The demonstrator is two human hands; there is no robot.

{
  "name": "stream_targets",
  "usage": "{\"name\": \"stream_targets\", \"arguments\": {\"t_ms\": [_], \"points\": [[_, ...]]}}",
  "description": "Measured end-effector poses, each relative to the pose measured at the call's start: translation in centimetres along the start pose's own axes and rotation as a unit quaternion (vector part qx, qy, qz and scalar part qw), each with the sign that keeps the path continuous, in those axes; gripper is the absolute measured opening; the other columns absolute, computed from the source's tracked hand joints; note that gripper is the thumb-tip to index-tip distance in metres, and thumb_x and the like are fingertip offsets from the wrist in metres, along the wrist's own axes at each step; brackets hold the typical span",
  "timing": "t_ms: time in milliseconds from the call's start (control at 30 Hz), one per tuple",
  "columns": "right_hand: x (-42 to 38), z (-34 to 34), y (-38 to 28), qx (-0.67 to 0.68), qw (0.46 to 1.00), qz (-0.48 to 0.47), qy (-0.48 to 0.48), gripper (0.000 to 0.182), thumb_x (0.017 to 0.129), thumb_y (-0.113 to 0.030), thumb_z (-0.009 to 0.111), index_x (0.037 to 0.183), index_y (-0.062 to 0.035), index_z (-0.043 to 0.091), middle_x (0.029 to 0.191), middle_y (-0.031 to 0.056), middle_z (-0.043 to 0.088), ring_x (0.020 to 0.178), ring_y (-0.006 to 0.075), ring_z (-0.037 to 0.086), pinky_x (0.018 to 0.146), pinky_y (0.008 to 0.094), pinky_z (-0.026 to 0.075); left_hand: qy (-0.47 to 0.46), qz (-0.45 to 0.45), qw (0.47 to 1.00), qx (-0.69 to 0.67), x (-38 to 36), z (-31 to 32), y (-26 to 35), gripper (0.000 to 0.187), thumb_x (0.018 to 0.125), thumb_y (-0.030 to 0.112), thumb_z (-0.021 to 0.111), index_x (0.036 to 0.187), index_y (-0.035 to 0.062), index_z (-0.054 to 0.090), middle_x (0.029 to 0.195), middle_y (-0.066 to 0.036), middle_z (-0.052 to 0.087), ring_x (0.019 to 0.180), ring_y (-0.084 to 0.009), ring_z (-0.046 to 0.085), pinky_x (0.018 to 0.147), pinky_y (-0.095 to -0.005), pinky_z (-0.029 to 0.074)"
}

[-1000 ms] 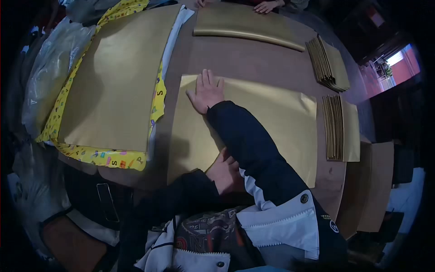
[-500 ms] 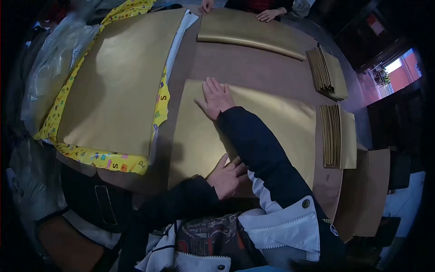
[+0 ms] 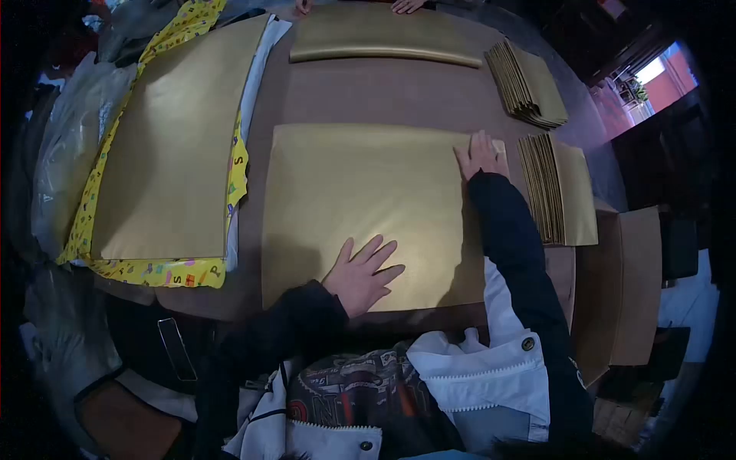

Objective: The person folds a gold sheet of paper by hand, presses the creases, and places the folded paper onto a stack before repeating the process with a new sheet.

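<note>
A large gold paper sheet (image 3: 345, 184) lies on the table right in front of me, fairly smooth. My left hand (image 3: 362, 276) rests on its lower middle part, fingers spread. At the sheet's far right corner my right hand (image 3: 483, 157) lies flat with fingers stretched out. Neither hand grips anything. My right forearm covers part of the sheet's right edge. Just right of that hand stands a bundle of folded gold paper (image 3: 542, 192).
To the left lies a stack of gold sheets (image 3: 169, 153) on torn yellow printed wrapping (image 3: 165, 272). Across the table (image 3: 345, 92), another person's hands touch a folded gold sheet (image 3: 383, 34). A second folded bundle (image 3: 525, 84) sits far right. Below are a cardboard box (image 3: 636, 284) and a phone (image 3: 176, 349).
My right hand has moved from the sheet's far left part to its far right corner. My left hand's fingers have spread on the paper. The view has shifted slightly.
</note>
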State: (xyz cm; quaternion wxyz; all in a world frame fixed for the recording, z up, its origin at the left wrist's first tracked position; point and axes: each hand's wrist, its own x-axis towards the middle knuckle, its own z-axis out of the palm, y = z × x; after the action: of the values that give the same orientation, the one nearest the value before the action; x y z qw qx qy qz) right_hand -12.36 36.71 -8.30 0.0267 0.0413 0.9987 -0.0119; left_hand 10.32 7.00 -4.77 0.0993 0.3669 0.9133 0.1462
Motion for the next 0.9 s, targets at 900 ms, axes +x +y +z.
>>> {"name": "stream_targets", "arguments": {"t_ms": [900], "points": [[3.7, -6.1, 2.7, 0.03, 0.989, -0.145, -0.026, 0.024, 0.071, -0.017, 0.06, 0.091, -0.0038, 0.06, 0.1, 0.0182, 0.058, 0.103, 0.0355, 0.052, 0.087, 0.0435, 0.044, -0.012, -0.194, 0.975, -0.11, 20.8, -10.1, -15.8, 0.04, 0.07, 0.036, 0.071, 0.099, 0.0088, 0.066, 0.096, -0.015, 0.064, 0.093, -0.0322, 0.06, 0.079, -0.0392, 0.049]]}}
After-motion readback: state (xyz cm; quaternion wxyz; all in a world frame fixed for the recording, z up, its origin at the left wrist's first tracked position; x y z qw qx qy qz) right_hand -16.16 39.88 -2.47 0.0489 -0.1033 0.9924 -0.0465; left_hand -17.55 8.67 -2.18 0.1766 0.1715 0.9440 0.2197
